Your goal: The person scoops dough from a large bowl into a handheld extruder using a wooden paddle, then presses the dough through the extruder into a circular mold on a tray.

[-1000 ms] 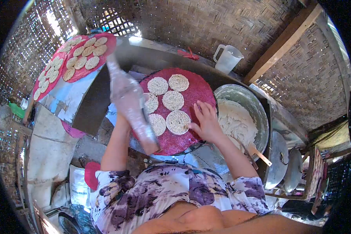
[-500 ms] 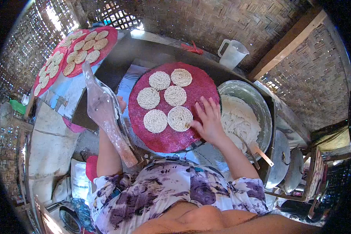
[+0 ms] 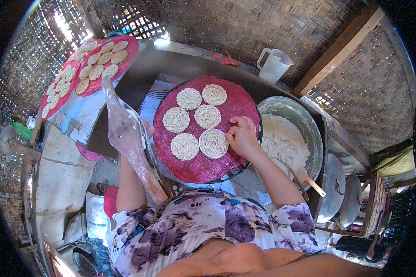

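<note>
A round red cloth-covered board (image 3: 171, 164) carries several flat discs of thin white dough strands. One of these, the disc (image 3: 213, 142) at the lower right, sits inside a thin white ring. My right hand (image 3: 243, 135) is at that ring's right edge, fingers curled and pinched at its rim. My left hand (image 3: 148, 129) is mostly hidden behind a long flour-dusted wooden tool (image 3: 128, 135) with a wide middle and narrow ends; a few fingertips show at the tool's right side, and the hand holds it upright left of the board.
A large metal basin (image 3: 315, 134) of white dough, with a wooden-handled utensil, stands right of the board. Behind is a clear plastic jug (image 3: 276, 65). More discs lie on red cloths (image 3: 131, 51) at the upper left. Metal lids (image 3: 333, 187) lean at the right.
The wooden tool has swung left off the board, uncovering the left-hand discs, and then stayed nearly still. My right hand's spread fingers have curled in at the ring.
</note>
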Tool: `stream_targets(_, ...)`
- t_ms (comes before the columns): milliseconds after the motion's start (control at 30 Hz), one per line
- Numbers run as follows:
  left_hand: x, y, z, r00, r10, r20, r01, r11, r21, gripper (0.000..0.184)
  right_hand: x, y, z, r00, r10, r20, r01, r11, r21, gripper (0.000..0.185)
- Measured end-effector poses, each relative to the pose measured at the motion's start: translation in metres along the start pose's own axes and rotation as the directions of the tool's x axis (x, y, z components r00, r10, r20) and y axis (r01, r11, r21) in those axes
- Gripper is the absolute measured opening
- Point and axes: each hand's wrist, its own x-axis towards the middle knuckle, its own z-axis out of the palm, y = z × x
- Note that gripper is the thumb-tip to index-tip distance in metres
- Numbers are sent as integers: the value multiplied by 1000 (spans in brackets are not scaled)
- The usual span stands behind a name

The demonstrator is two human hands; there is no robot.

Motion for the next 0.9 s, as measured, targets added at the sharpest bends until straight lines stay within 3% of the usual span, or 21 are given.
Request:
stream_targets(33, 0, -1, -2, 1000, -14, -5, 14, 1000, -10, 15, 1, 0, 0, 1000, -11, 9, 11, 1000, -2, 12)
stream_targets(100, 5, -12, -11, 993, -73, 97, 99, 951, -292, 20, 2, -5, -2, 995, -95, -26, 94, 994, -55, 11)
stream_targets(133, 11, -20, -17, 974, -86, 212, 188, 826, -531, 21, 2, -7, -4, 990, -138, -43, 134, 988, -82, 11)
stream_targets(200, 13, -29, -21, 976, -38, 214, 153, 821, -550, 23, 4, -9, -14, 984, -147, -98, 140, 987, -80, 10)
stream_targets(233, 9, -27, -17, 994, 16, 112, 22, 944, -330, 23, 4, -9, -20, 981, -152, -123, 143, 987, -78, 9)
stream_targets(300, 8, -33, -18, 989, 138, 55, -135, 990, -50, 16, 5, -5, -40, 980, -107, -169, 94, 992, -84, 7)
stream_targets(333, 13, -40, -21, 979, 183, 86, -181, 983, -26, 18, 5, 0, -48, 978, -83, -193, 67, 994, -87, 7)
stream_targets(433, 6, -28, -10, 993, 112, -33, -115, 991, -73, 26, 0, 30, -60, 980, 31, -194, -68, 980, -187, 6)
stream_targets(533, 9, -37, -12, 990, -116, -80, 82, 936, -343, 25, -13, 45, -59, 982, 128, -142, -155, 967, -204, 7)
stream_targets(633, 7, -32, -10, 999, 12, -39, -16, 995, -95, 20, -22, 48, -50, 982, 165, -89, -179, 967, -181, 8)
stream_targets(767, 10, -39, -22, 998, -33, 57, 38, 996, -83, 27, -28, 42, -47, 984, 175, -33, -178, 961, -211, 10)
stream_targets(900, -4, -10, -10, 994, -49, 99, 87, 895, -438, 25, -28, 41, -56, 958, 285, -14, -282, 939, -194, 16)
